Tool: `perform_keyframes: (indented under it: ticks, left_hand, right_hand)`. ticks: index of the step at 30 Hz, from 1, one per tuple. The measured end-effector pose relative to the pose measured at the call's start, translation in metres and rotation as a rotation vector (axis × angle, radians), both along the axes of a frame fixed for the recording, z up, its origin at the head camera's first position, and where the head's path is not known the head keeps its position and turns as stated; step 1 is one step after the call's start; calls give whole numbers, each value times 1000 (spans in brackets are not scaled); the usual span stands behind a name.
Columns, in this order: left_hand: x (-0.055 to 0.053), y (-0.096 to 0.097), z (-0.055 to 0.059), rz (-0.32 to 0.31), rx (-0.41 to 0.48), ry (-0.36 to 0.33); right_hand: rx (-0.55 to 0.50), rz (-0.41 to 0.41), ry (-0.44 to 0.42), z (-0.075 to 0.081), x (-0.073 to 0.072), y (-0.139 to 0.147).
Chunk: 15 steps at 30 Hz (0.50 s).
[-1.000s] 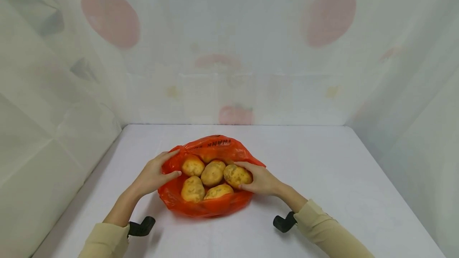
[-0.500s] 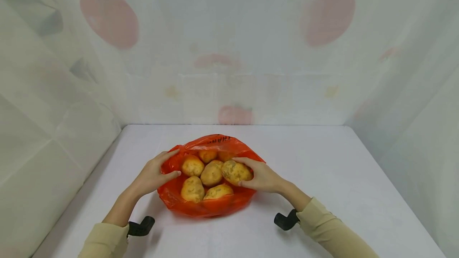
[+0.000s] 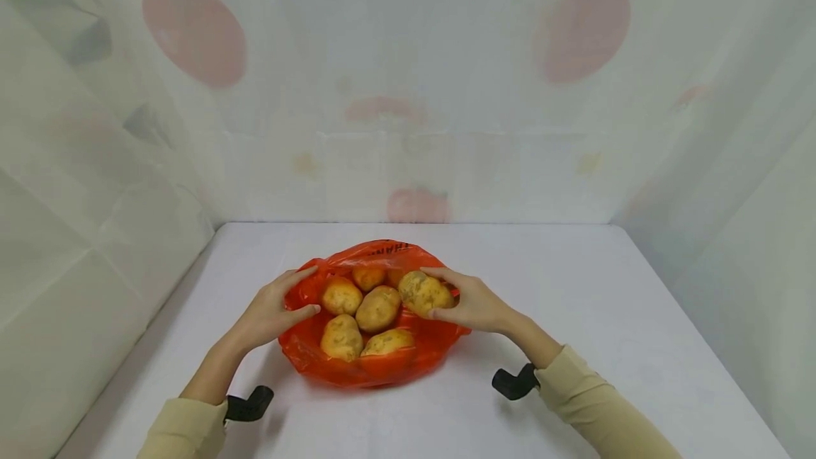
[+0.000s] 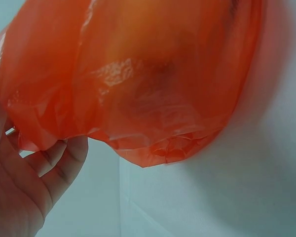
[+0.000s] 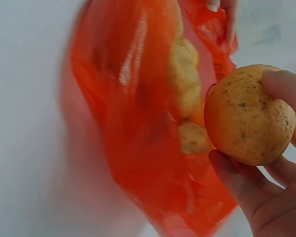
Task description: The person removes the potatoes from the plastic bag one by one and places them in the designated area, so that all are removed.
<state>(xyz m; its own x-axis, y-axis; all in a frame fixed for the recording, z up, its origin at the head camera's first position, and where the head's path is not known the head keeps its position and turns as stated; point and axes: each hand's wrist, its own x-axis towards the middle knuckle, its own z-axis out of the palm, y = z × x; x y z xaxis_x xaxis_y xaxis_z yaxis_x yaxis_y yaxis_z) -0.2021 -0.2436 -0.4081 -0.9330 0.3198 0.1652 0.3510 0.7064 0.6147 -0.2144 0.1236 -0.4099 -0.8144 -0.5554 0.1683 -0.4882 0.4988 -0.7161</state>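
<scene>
An orange-red plastic bag [image 3: 440, 349] lies with its mouth spread wide, holding several yellow-brown potatoes [image 3: 378, 309]. At its left rim my left hand [image 3: 270, 312] grips the plastic; in the left wrist view its fingers [image 4: 71, 155] curl behind the film. My right hand [image 3: 479, 303] holds a speckled potato [image 3: 423, 294] between thumb and fingers, over the right side of the bag. The right wrist view has this potato [image 5: 249, 114] near the bag's opening, apart from the other potatoes.
The bag rests on a white table [image 3: 574, 282]. Behind stands a pale curtain [image 3: 497, 91] printed with faded red fruit, and similar fabric [image 3: 95, 232] hangs at the sides. A black wrist mount [image 3: 250, 404] sticks out from each sleeve.
The right hand has lifted its potato up and slightly right, away from the potatoes in the bag. The bag's right side has shifted. The left hand has stayed in place.
</scene>
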Motion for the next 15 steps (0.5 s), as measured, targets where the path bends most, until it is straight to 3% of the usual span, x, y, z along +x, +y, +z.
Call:
perform_keyframes:
  ticks: [9,15]
  left_hand:
    - [0,-1,-2,4,10,14]
    - [0,-1,-2,4,17,24]
  right_hand:
    - [-82,-18,8,14,-13,12]
    - [-87,-74,27,22,-24,23]
